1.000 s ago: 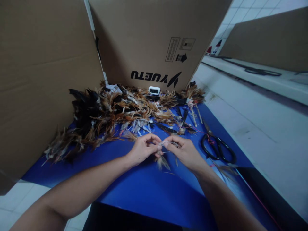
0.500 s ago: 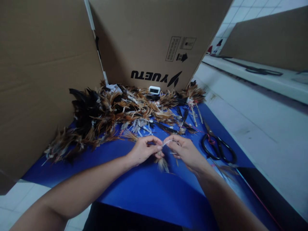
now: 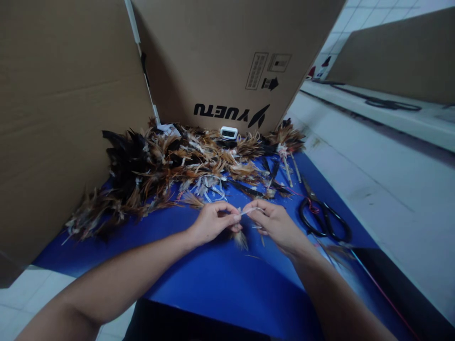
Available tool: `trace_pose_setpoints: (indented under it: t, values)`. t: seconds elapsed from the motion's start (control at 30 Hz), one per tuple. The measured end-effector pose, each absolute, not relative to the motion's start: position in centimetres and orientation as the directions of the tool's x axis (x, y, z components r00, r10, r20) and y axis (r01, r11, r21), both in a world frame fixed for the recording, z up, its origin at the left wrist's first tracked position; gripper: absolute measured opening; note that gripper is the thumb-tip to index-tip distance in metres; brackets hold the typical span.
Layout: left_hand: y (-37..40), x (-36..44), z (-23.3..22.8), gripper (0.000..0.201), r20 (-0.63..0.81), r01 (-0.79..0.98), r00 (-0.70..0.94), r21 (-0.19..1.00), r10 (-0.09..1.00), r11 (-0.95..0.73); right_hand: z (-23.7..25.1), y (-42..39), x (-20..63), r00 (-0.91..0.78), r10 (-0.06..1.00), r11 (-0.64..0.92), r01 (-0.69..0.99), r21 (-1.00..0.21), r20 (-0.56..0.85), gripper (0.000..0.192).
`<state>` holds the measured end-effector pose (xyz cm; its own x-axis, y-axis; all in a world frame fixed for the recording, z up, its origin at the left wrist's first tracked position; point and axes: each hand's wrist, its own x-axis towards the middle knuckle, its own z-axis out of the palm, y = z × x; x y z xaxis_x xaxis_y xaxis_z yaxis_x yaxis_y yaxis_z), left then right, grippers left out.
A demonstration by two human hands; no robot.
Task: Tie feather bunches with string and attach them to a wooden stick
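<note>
cardboard wall [image 3: 67, 118]: standing along the left side, with a second YUETU-printed panel [image 3: 227, 61] closing off the back

feather pile [image 3: 167, 166]: big messy heap of brown, tan and black feathers sprawling over the far part of the blue worktop [image 3: 213, 279], right up against the cardboard

left hand [image 3: 213, 222]: fingers curled in, pinching the near end of a thin white strip [image 3: 250, 210] and gripping a small feather tuft [image 3: 241, 238] that's hanging just under the fingertips

right hand [image 3: 277, 225]: pinching the other end of that strip, almost touching the left hand; the strip is sitting between both hands, above the worktop's middle

little white gadget [image 3: 228, 133]: sitting at the back by the YUETU panel, looks like a small display, can't read it

feather sticks [image 3: 289, 161]: a couple of finished-looking ones lying at the pile's right end

black scissors [image 3: 322, 215]: lying flat just right of the right hand, nobody touching them
</note>
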<state>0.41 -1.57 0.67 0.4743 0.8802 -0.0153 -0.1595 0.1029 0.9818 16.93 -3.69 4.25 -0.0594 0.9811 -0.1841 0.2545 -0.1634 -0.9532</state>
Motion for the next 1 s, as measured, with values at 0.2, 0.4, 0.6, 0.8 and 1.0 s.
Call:
trace_pose_setpoints:
  t: [0.2,0.4,0.6,0.8,1.0]
  values:
    - [-1.6,0.3,0.7,0.020,0.115,-0.081,0.419,0.993,0.901,-0.089,5.1,-4.0,16.9,-0.098,0.987,-0.079,0.379,-0.922,-0.125,0.020]
    - [-1.8,0.0,1.3,0.013,0.322,0.191,0.370,0.892,0.871,-0.411,5.0,-4.0,16.8,-0.151,0.982,-0.040,0.405,-0.913,-0.110,0.018]
    - [-1.8,0.1,1.1,0.012,0.419,0.258,0.406,0.800,0.812,-0.542,4.9,-4.0,16.7,-0.153,0.983,-0.022,0.446,-0.895,-0.101,0.023]
    - [-1.7,0.0,0.3,0.011,0.480,0.321,0.443,0.704,0.757,-0.634,4.7,-4.0,16.6,-0.147,0.984,-0.019,0.494,-0.869,-0.105,0.023]
    - [-1.5,-0.2,-0.2,0.014,0.520,0.396,0.496,0.577,0.695,-0.714,4.4,-4.0,16.3,-0.158,0.983,-0.003,0.492,-0.871,-0.092,0.023]
